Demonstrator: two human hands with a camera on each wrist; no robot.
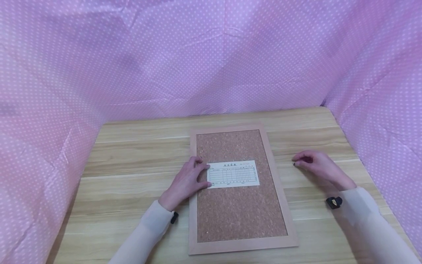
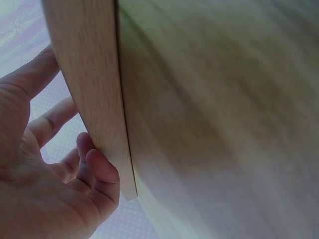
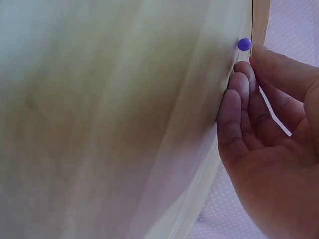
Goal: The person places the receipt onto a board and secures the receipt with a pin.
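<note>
A rectangular cork board with a pale wooden frame (image 1: 242, 205) lies flat on the light wood-grain bench (image 1: 132, 172), its long side running away from the person. A small white printed paper slip (image 1: 233, 174) rests across the cork, slightly above the middle. The left hand (image 1: 188, 180) lies over the board's left frame edge, fingers relaxed and spread, fingertips touching the slip's left end and pinning it in place without gripping it. The right hand (image 1: 318, 167) rests on the bench well to the right of the board, fingers loosely curled downward; the right wrist view shows a small round purple pushpin (image 3: 244, 44) just beyond its fingertips, touching or nearly so, and I cannot tell whether it is pinched. To do this well, I judge the left fingertips should keep flat, even pressure so the slip stays square to the frame, while the right hand takes the pin by its head. Pink dotted cloth (image 1: 211, 55) surrounds the bench.
</note>
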